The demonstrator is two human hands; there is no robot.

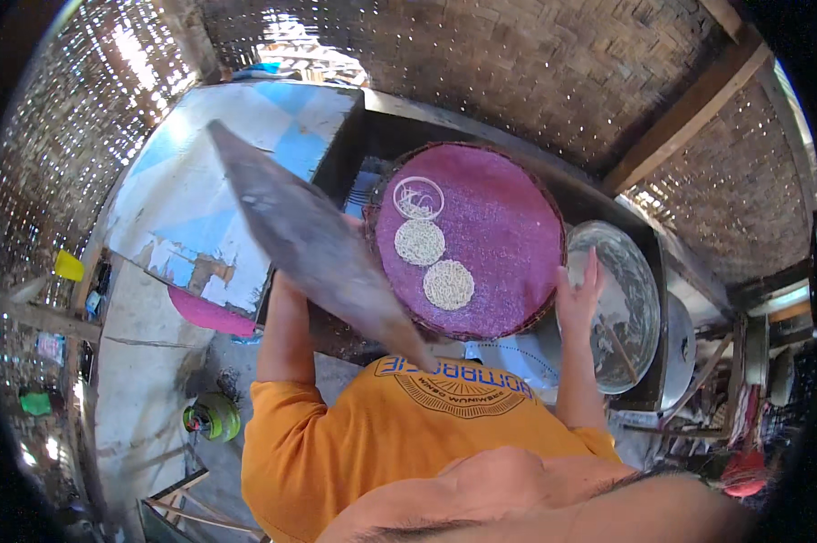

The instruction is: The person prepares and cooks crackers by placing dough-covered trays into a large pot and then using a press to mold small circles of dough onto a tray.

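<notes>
At the far left there is a white and blue tabletop, with its surface peeling. Over its right side, a long grey thing, blurred and tapered at both ends, slants from upper left to lower right; what it is, I cannot tell. It hides most of the left hand, near the left rim of the tray, so I cannot tell its grip.

The tray, covered with purple cloth, lies in the middle before the person. It is round, about as wide as long. On its left half, a pale ring with loose strands, an upper disc and a lower disc make a line pointing toward lower right.

The right hand is at the right rim, thumb and fingers spread, fingers pointing away from the body. Beside it is a metal basin containing a stick.
</notes>
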